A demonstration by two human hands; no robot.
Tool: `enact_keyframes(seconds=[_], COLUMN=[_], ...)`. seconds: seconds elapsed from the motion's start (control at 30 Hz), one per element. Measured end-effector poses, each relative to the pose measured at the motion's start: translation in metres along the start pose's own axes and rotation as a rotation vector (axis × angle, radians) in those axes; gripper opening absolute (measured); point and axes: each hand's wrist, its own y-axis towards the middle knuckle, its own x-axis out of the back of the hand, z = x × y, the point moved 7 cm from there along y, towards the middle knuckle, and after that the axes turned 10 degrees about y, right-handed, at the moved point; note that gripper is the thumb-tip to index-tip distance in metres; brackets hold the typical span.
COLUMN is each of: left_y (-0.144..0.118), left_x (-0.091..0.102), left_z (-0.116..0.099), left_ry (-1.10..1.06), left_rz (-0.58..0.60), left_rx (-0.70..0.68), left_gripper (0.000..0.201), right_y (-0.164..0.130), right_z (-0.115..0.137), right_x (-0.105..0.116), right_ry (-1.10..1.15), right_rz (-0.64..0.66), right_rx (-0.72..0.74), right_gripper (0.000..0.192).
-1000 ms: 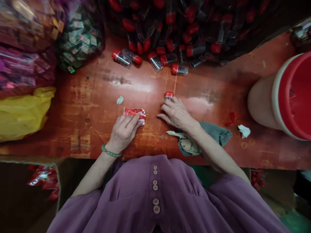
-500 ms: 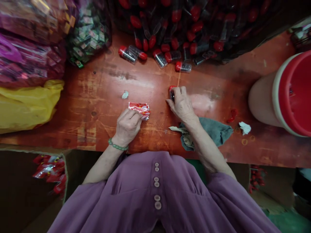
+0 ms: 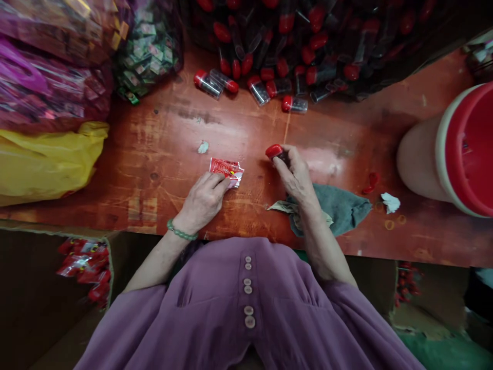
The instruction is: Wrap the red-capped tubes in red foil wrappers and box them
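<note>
My left hand (image 3: pixel 203 198), with a green bead bracelet at the wrist, has its fingers closed on the lower edge of some red printed wrappers (image 3: pixel 227 169) lying on the table. The wrappers look like a small stack with shiny silvery edges. In my right hand (image 3: pixel 296 172) is a clear plastic tube with a red cap (image 3: pixel 275 150); thumb and fingers wrap round its body, and the cap points up and left. Most of the tube's body is hidden by the fingers. Under my right wrist lies a grey-green cloth (image 3: pixel 342 208).
Several red-capped tubes (image 3: pixel 295 104) lie at the back before a large heap of them. Bags of small packets (image 3: pixel 148 51) and a yellow bag (image 3: pixel 50 164) stand left. A red-rimmed bucket (image 3: pixel 419 149) is at right. Open cardboard boxes (image 3: pixel 110 272) sit below the table edge.
My right hand has tilted the tube, drawing it slightly closer to me, and its red cap now shows more. The left hand still holds the wrappers, which have turned slightly.
</note>
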Motion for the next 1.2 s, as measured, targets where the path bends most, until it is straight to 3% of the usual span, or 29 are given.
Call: enact_keyframes(seconds=[0.2, 0.43, 0.53, 0.67, 0.87, 1.07, 1.2], left_y=[0.001, 0.005, 0.005, 0.004, 0.005, 0.003, 0.0], left_x=[0.009, 0.031, 0.039, 0.047, 0.052, 0.041, 0.033], left_z=[0.011, 0.008, 0.002, -0.009, -0.015, -0.014, -0.017], left_ry=[-0.076, -0.134, -0.136, -0.198, -0.289, -0.304, -0.317], left_rz=[-0.173, -0.283, -0.274, -0.245, -0.175, -0.073, -0.003], left_rx=[0.12, 0.12, 0.087, 0.031, 0.022, 0.031, 0.023], left_gripper=[0.015, 0.006, 0.004, 0.005, 0.003, 0.008, 0.01], right_y=[-0.029, -0.052, -0.057, -0.061, -0.07, -0.074, -0.075], right_z=[0.023, 0.027, 0.036, 0.059, 0.085, 0.082, 0.079], right_x=[-0.025, -0.027, -0.025, -0.021, -0.023, -0.026, -0.029], right_ry=[0.536, 0.651, 0.594, 0.394, -0.006, -0.322, -0.404], right_rz=[0.162, 0.218, 0.198, 0.19, 0.305, 0.415, 0.511], right_rx=[-0.076, -0.177, -0.149, 0.034, 0.292, 0.302, 0.268], right_gripper=[0.041, 0.04, 0.04, 0.036, 0.036, 0.035, 0.036])
